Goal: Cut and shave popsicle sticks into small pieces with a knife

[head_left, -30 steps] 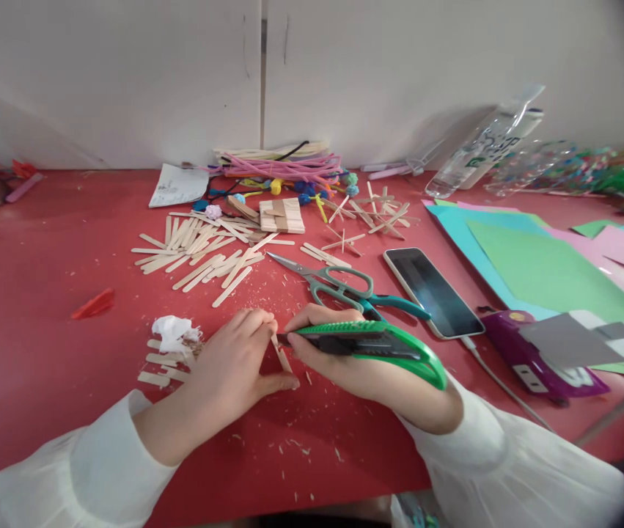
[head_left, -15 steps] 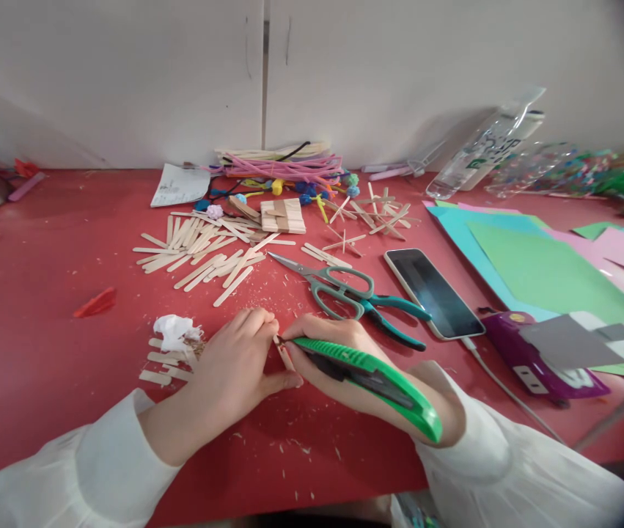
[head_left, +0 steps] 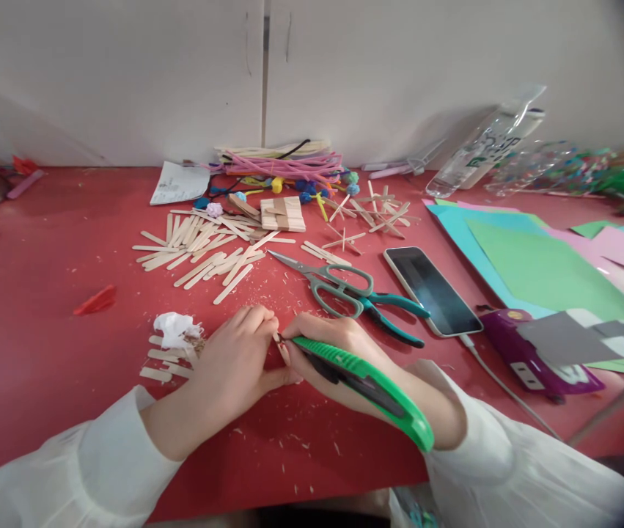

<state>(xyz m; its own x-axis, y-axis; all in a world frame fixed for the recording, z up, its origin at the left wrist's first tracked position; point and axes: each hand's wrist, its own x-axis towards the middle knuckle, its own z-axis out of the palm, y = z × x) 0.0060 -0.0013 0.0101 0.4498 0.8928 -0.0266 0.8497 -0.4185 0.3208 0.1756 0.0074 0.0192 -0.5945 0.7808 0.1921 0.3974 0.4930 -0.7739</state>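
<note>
1. White cuff [head_left: 119, 429], then the left hand [head_left: 237, 352]: fingers and thumb pinch the stick [head_left: 284, 353]. A firm hold seems right, with the thumb out of line with the cut.
2. The stick slants between both hands, ends largely hidden; whether it touches the table [head_left: 364, 447], I cannot tell. Bracing it there would likely steady it.
3. The right hand [head_left: 333, 331] is wrapped round the cutter [head_left: 386, 389], its tip at the stick. Short, light strokes should serve best; thin wood may split.
4. Scissors [head_left: 318, 272] and pliers [head_left: 394, 300] lie just beyond the right hand; a wide swing could knock them.
5. Under the right wrist, the table's front edge crosses below, leaving some room to draw the cutter bodyward.
6. The phone [head_left: 432, 290] bounds the right; its cable [head_left: 501, 385] runs near that sleeve, limiting sideways movement.
</note>
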